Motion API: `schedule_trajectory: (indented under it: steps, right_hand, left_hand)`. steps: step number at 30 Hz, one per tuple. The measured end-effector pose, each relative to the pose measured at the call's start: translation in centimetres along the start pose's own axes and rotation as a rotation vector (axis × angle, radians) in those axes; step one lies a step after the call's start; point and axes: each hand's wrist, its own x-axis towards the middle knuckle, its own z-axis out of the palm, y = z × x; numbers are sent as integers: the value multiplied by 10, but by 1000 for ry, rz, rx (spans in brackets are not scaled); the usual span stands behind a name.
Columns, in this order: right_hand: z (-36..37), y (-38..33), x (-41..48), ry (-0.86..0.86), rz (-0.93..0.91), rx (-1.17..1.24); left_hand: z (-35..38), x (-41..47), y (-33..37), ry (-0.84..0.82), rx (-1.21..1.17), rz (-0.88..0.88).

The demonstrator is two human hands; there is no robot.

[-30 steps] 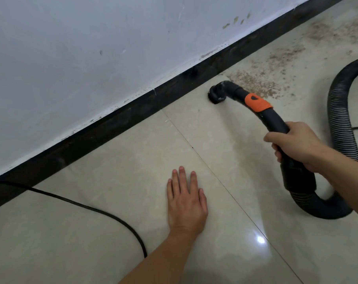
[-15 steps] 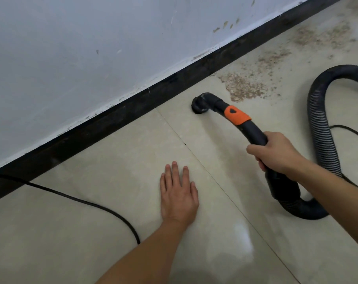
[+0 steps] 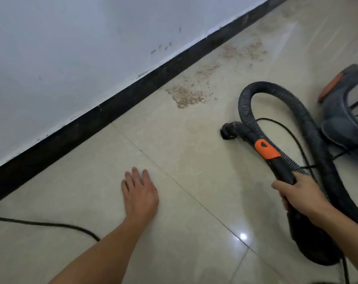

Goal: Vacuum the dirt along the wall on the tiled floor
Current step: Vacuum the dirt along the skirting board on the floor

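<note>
Open tile floor [image 3: 174, 140] runs from the nozzle [image 3: 228, 131] to the dirt [image 3: 187, 96] by the black skirting [image 3: 112, 111], with nothing between. On the right the hose [image 3: 276, 88] loops behind the wand [image 3: 282, 170] gripped by the right hand [image 3: 303, 196], with the vacuum body [image 3: 342, 121] just beyond, crowding that side. The left hand [image 3: 140, 193] lies flat near; a cord [image 3: 51, 224] trails near left.

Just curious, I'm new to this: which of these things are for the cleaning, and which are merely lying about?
For the job: dirt, nozzle, handle gripped by the right hand, hose, vacuum.

Lying about: black cable, wall marks; the left hand rests flat on the floor.
</note>
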Motion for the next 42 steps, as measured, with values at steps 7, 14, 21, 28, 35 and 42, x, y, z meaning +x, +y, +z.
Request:
schedule_trajectory:
  steps: [7,14,21,28,35,42]
  right_hand:
    - [17,-2,20,9,3,78]
    - [17,-32,64,28,94,263]
    - [34,-31,37,-124,0,117]
    - [44,-78,123,-53,145,473]
    - [69,-77,100,-204,35,349]
    - [85,-88,100,-224,-16,290]
  left_hand:
    - [-15,14,33,-45,-67,86]
    - [-16,50,43,-41,-120,13]
    - [5,47,48,79,-102,0]
    - [11,45,45,104,-88,-10]
    - [12,48,45,108,-62,-18]
    - [11,46,45,112,-61,-18]
